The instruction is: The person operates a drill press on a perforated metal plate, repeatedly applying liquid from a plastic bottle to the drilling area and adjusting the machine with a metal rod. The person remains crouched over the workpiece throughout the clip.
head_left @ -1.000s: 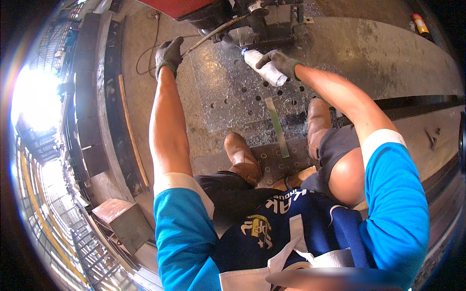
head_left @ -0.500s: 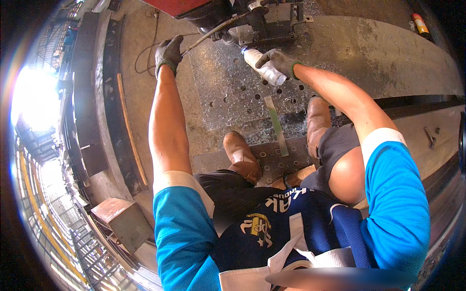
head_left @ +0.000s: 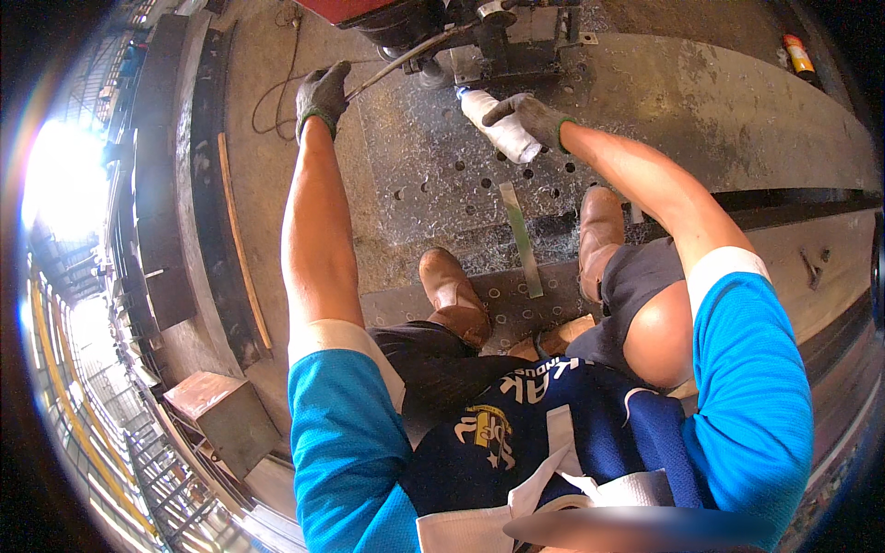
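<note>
My left hand (head_left: pixel 323 95), in a dark grey glove, is closed around the end of a long metal lever (head_left: pixel 406 59). The lever runs up to a drilling machine (head_left: pixel 493 41) with a red housing, at the top of the view. My right hand (head_left: pixel 537 120), gloved too, grips a whitish plastic bottle (head_left: pixel 502 127) from its right side. The bottle lies tilted, its blue tip pointing at the machine's lower working end. Part of the bottle is hidden under my fingers.
Metal shavings litter a steel plate (head_left: pixel 406 157) with several drilled holes. A flat strip (head_left: pixel 522 240) lies between my boots. A thin cable (head_left: pixel 261 111) curls at left, near a long wooden strip (head_left: pixel 241 240). An orange-and-white bottle (head_left: pixel 798 57) stands at far right.
Both hands keep their holds, on the lever and on the bottle. The whole view has shifted slightly; little else differs.
</note>
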`<move>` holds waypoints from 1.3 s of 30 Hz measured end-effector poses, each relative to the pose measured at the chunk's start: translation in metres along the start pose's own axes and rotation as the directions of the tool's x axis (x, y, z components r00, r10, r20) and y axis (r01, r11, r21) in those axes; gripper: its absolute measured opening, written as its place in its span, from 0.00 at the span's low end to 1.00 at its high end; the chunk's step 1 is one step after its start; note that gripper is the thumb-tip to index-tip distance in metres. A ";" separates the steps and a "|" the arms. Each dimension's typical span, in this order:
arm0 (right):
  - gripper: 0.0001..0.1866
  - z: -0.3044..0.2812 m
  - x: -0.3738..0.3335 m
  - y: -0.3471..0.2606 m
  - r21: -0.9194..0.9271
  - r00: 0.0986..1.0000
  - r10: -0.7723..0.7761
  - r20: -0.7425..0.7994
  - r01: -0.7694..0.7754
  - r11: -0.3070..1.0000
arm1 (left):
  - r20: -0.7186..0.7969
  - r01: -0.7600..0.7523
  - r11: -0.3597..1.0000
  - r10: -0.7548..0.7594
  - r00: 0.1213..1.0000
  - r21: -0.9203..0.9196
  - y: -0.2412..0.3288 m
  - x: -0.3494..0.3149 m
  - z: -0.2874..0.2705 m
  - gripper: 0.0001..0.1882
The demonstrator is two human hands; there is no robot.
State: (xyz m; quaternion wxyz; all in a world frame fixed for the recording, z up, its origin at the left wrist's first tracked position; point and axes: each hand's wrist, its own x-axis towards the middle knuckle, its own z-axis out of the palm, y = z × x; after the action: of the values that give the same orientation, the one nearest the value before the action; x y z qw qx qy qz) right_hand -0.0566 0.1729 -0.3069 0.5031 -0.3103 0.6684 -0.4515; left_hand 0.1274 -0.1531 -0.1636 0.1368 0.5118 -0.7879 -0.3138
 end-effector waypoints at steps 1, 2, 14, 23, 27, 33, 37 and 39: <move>0.18 0.001 0.001 0.001 -0.047 0.999 -0.037 -0.036 0.035 0.998 | 0.010 0.012 1.000 -0.012 1.000 -0.009 0.001 -0.002 0.000 0.29; 0.18 0.001 0.004 0.002 -0.094 0.995 -0.075 -0.069 0.068 0.993 | 0.021 0.025 1.000 -0.024 0.999 -0.018 0.003 -0.003 -0.001 0.29; 0.15 0.000 0.006 0.008 -0.083 0.996 -0.068 -0.057 0.063 0.995 | 0.019 0.019 1.000 -0.018 1.000 -0.016 -0.002 0.000 0.002 0.30; 0.14 0.000 0.015 0.005 0.236 0.978 0.202 0.047 -0.208 0.949 | 0.023 0.029 0.998 -0.027 0.999 -0.059 -0.004 -0.001 0.006 0.28; 0.16 -0.002 -0.001 -0.007 0.420 0.964 0.168 0.205 -0.241 0.875 | 0.041 -0.010 0.999 0.012 0.999 -0.039 -0.004 -0.002 0.005 0.27; 0.19 0.002 -0.005 -0.011 0.215 0.996 0.082 0.030 -0.086 0.973 | 0.049 0.002 0.998 0.000 0.999 -0.057 -0.002 -0.004 0.004 0.27; 0.18 -0.001 0.008 0.004 0.099 0.997 0.070 0.033 -0.073 0.992 | 0.030 -0.010 0.996 0.012 0.999 -0.083 -0.002 -0.005 0.006 0.27; 0.18 -0.002 0.014 0.014 0.053 0.999 0.012 0.040 -0.014 0.998 | 0.034 -0.012 0.996 0.015 0.999 -0.086 -0.002 -0.006 0.006 0.27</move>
State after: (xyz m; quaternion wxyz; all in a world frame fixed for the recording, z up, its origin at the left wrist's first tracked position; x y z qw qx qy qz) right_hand -0.0625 0.1673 -0.3251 0.5274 -0.3013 0.6480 -0.4595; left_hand 0.1284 -0.1463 -0.1693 0.1469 0.4945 -0.7796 -0.3552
